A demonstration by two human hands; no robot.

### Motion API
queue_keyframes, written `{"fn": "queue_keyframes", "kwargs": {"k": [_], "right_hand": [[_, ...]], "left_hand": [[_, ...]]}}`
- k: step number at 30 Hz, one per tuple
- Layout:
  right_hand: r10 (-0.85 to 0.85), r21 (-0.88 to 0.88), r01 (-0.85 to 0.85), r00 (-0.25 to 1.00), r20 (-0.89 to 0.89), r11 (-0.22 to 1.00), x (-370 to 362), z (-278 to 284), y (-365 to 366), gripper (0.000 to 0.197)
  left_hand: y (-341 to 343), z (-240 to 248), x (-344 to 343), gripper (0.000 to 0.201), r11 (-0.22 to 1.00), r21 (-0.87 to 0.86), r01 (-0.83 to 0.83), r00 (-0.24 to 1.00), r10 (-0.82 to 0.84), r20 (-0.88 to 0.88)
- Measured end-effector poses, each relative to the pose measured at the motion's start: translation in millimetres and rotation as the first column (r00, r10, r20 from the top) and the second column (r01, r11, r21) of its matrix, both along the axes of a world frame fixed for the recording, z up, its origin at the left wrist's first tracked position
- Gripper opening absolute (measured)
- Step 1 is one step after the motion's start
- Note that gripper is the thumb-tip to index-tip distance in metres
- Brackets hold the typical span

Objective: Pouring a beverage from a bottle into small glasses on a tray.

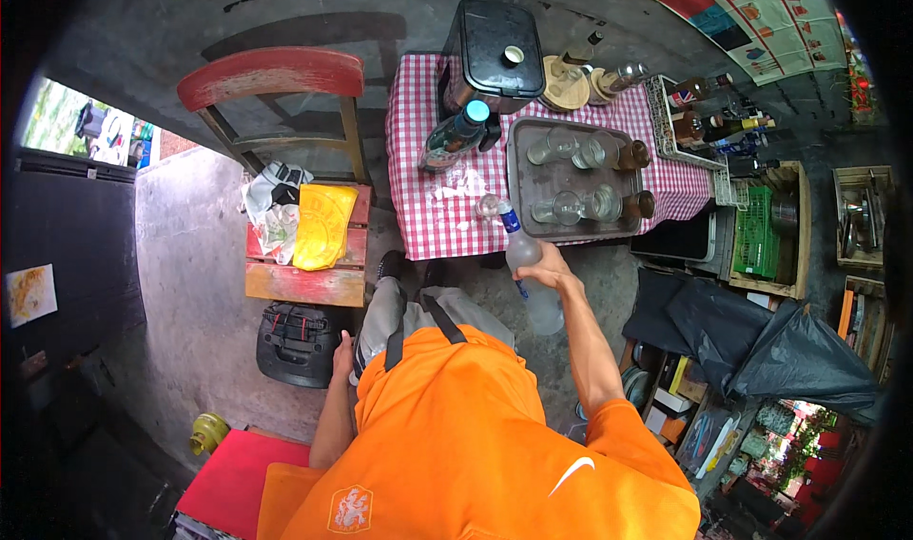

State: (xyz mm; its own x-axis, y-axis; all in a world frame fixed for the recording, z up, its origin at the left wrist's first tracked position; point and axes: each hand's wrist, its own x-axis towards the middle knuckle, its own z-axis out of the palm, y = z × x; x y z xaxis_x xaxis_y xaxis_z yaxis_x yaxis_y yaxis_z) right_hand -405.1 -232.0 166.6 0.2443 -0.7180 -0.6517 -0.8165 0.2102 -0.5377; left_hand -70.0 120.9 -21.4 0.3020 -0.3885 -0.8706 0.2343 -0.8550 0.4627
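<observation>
My right hand (545,269) is wrapped round a frosted glass bottle (538,302) with a blue band on its neck. The bottle is held at the front edge of the table, its neck pointing toward the tabletop. Close to its mouth is a small clear round glass piece (488,205); whether they touch I cannot tell. To the right of it, a grey tray (518,174) carries several clear glasses (553,147) and brown-tinted ones (632,155). My left hand (344,357) hangs beside my left thigh, fingers loosely stretched out, with nothing seen in it.
A red-checked cloth covers the table (409,197). On it stand a black box-shaped container (490,50), a dark bottle with a turquoise cap (456,138) and a bottle rack (663,121). Left is a chair (304,288) with a yellow bag (325,226); a black bag (297,345) is beneath.
</observation>
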Motion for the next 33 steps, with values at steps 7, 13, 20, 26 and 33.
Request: {"fn": "queue_keyframes", "kwargs": {"k": [7, 13, 20, 26, 33], "right_hand": [[-0.048, -0.292, 0.086, 0.990, 0.134, 0.953, 26, 10, 5, 0.073], [-0.056, -0.368, 0.178, 0.946, 0.320, 0.913, 55, 38, -3, 0.066], [-0.048, -0.363, 0.326, 0.798, 0.601, 0.873, 109, 37, -7, 0.063], [-0.032, -0.494, 0.393, 0.806, 0.591, 0.776, 134, 22, -6, 0.070], [-0.053, -0.479, 0.515, 0.718, 0.694, 0.711, 167, 16, -12, 0.081]], "left_hand": [[-3, -2, 6, 0.080, 0.999, 0.036, 0.022, 0.999, -0.023, 0.029], [-19, -5, 12, 0.081, 0.997, 0.022, 0.078, 0.997, -0.079, 0.014], [-7, -54, 25, 0.077, 1.000, -0.022, -0.002, 0.999, 0.001, -0.035], [-38, -13, 31, 0.075, 0.999, 0.024, -0.036, 0.994, 0.039, -0.106], [-25, -18, 46, 0.075, 0.998, -0.009, -0.059, 0.990, 0.058, -0.130]]}}
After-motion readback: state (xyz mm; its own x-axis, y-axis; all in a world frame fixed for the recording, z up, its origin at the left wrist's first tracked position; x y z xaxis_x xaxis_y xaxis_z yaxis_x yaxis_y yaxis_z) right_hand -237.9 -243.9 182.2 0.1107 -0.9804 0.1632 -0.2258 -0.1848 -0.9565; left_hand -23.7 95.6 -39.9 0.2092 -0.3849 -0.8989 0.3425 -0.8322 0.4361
